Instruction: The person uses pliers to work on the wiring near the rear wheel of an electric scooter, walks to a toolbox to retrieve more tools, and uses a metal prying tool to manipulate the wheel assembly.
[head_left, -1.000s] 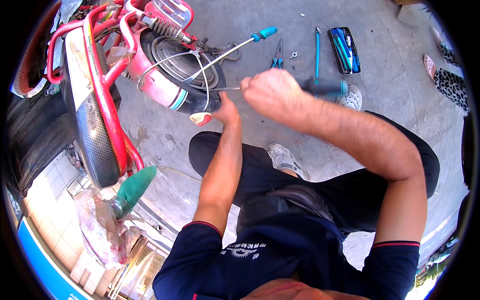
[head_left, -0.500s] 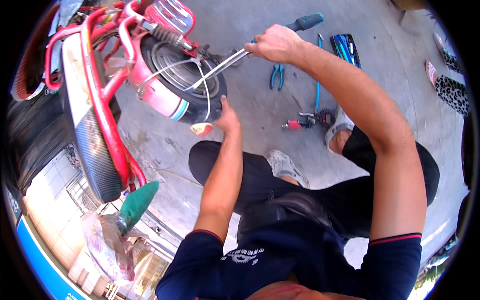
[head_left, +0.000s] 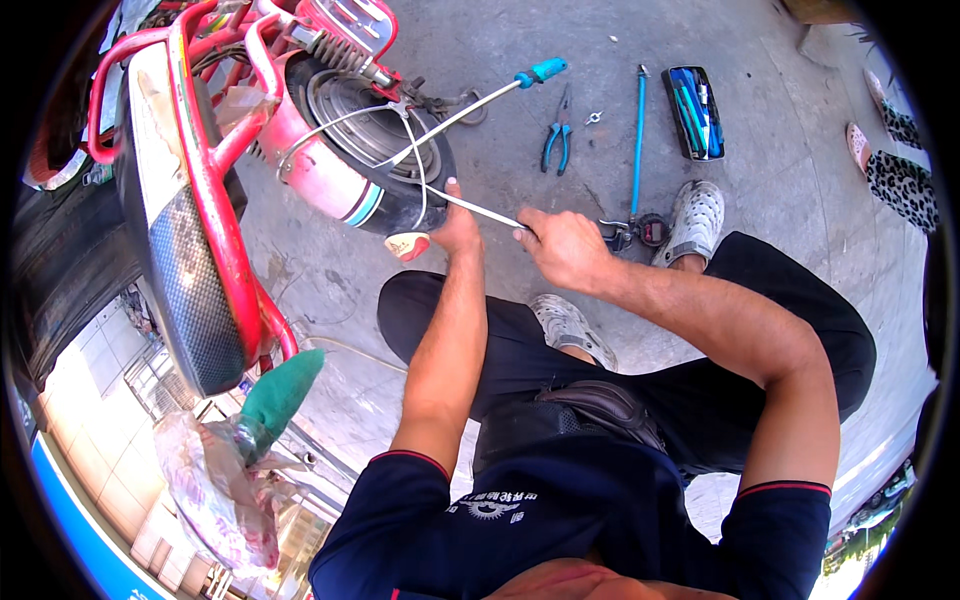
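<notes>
L hand (head_left: 457, 230): thumb on tyre (head_left: 402, 208), fingers hidden (can't tell grip)
R hand (head_left: 568, 250): gripping lever (head_left: 478, 210), tip at tyre edge
Tyre loc.: on red-framed vehicle (head_left: 236, 285)
Shirt (head_left: 600, 510): white lettering (head_left: 512, 497) w/ gear emblem (head_left: 492, 511)

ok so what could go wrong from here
The metal rod in the right grip might slip off the edge of the tyre; the left grip, right beside the shaft, could take the knock.

The teal-handled tool slants out from the wheel with no hand on it, so it could spring loose if the tyre shifts.
</notes>
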